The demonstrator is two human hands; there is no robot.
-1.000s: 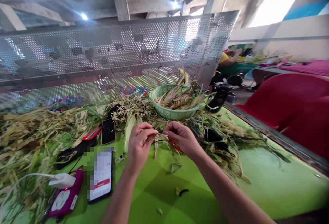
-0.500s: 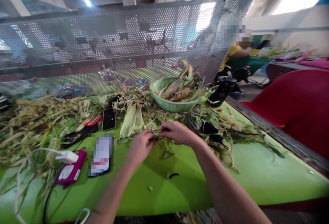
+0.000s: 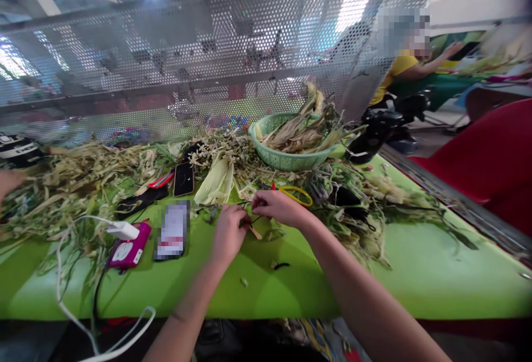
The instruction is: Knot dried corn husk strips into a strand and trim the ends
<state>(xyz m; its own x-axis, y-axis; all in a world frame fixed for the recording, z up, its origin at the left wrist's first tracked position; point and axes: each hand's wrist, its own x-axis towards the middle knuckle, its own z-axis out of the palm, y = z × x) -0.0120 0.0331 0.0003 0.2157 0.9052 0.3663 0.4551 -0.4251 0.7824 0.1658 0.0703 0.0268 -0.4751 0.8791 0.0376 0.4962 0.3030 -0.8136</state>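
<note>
My left hand (image 3: 231, 230) and my right hand (image 3: 276, 207) meet over the green table (image 3: 299, 290), both with fingers pinched. A thin dark strand (image 3: 256, 219) runs between their fingertips. Just under my left fingers a small tan strip (image 3: 255, 233) sticks out; I cannot tell if it is joined to the strand. Behind the left hand lies a pale corn husk (image 3: 216, 182). Beyond my right hand is a yellow loop handle (image 3: 300, 194), with a bit of red beside it. A curled dry scrap (image 3: 275, 234) lies below the right hand.
A green basket (image 3: 291, 159) of dried husks stands at the back, before a perforated metal screen (image 3: 174, 68). Phones (image 3: 183, 179), a pink power bank (image 3: 129, 245) and husk piles (image 3: 95, 173) lie leftward. Another person's hand (image 3: 9, 182) shows at the left edge; a person in yellow (image 3: 401, 71) sits beyond.
The view has shifted, so the table's near edge shows more. Another person's hand has appeared at the left edge. The tan strip and yellow handle now show; my hands stay together.
</note>
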